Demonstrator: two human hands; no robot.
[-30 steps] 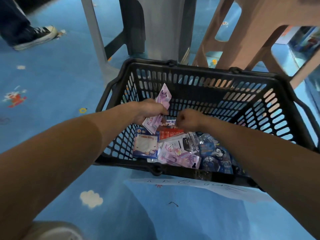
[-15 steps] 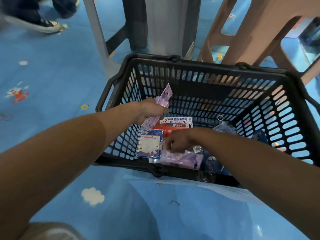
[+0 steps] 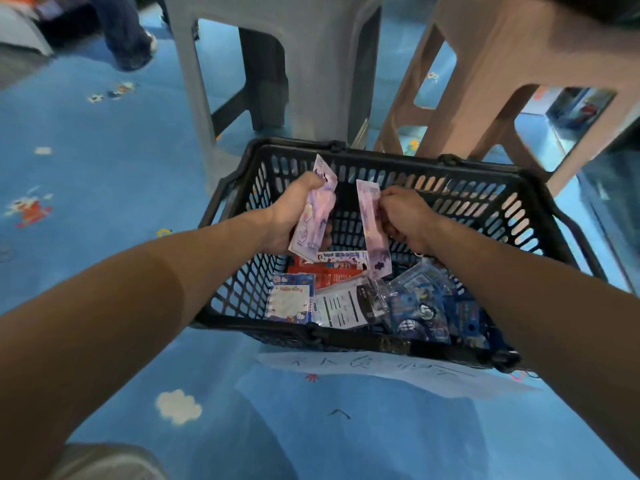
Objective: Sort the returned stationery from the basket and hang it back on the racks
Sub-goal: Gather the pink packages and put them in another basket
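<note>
Basket: the black basket [image 3: 485, 199] stands on the blue floor [image 3: 104, 150], with a grey stool [image 3: 311, 81] and a tan stool [image 3: 485, 64] just beyond its far edge. A sheet of paper [image 3: 398, 370] lies under its near edge.
Left hand: the left hand [image 3: 291, 216] is above the left side of the basket. Its fingers are curled round a bunch of pink packets [image 3: 315, 213], held upright; we cannot tell how many there are.
Right hand: the right hand [image 3: 405, 216] is just beside it, above the middle of the basket. Its fingers pinch a single pink packet [image 3: 372, 230] near its top, so that it hangs down towards the pile.
In the basket: a notepad [image 3: 291, 301] lies at the near-left corner. Red packets [image 3: 325, 273] and a long white box [image 3: 341, 257] are behind it. A white card pack [image 3: 346, 306] lies along the near edge, and blue packets [image 3: 422, 310] fill the near-right part.
Racks: we see none from here.
Done: we judge that the sorting is under way, with pink packets of one kind gathered in the two hands.
Left: we see nothing hung up. The notepad, red packets, box, card pack and blue packets all remain to be sorted and carried to their racks, so most of the task lies ahead.
Next, as we judge: the single packet likely joins the bunch in the left hand, which would free the right hand to pick again.
</note>
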